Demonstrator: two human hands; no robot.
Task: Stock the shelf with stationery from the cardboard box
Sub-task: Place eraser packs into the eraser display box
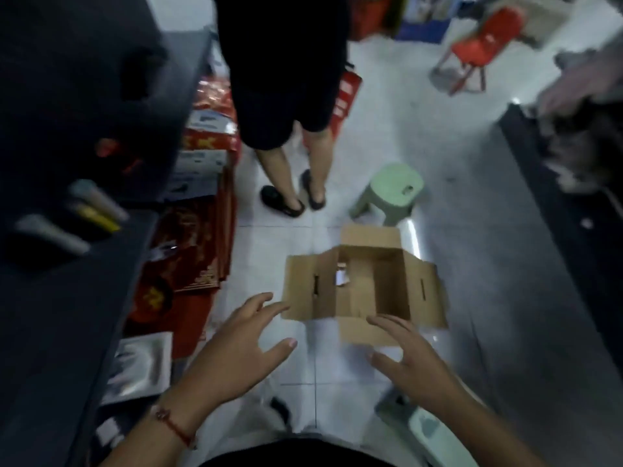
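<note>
From the head view, our left hand (241,335) and right hand (409,352) hover spread wide and hold nothing, just short of the open cardboard box (364,288) on the floor (472,264). We should grip both side flaps evenly; the contents look nearly gone.

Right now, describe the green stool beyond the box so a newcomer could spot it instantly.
Start at the open cardboard box on the white tiled floor ahead of both hands. Just past its far flap stands the green stool, to the right of a standing person's sandalled feet. It is pale mint with a slot in its seat, unlike the red chair farther back.
</note>
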